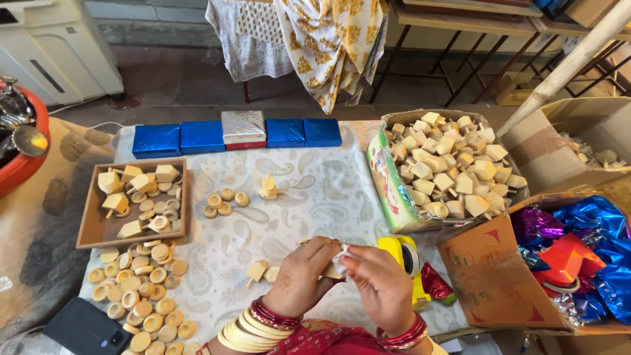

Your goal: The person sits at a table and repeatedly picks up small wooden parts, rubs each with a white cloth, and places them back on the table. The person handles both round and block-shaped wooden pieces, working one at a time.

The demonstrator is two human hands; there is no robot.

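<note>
Both hands, left hand (303,276) and right hand (379,283), pinch a small wooden piece (334,269) (partly hidden)

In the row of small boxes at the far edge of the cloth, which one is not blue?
The middle box, third from either end: it is silver with a red base, while the two on each side are shiny blue.

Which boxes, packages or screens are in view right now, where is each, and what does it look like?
Blue foil boxes: four square ones, row along the cloth's far edge.
Silver box: mid-row, red base.
Wooden tray: left, holds pale pieces.
Printed carton: right, green side, full of wooden blocks.
Brown carton: near right, shiny blue, purple and red wrappers inside.
Phone: bottom left, dark.
</note>
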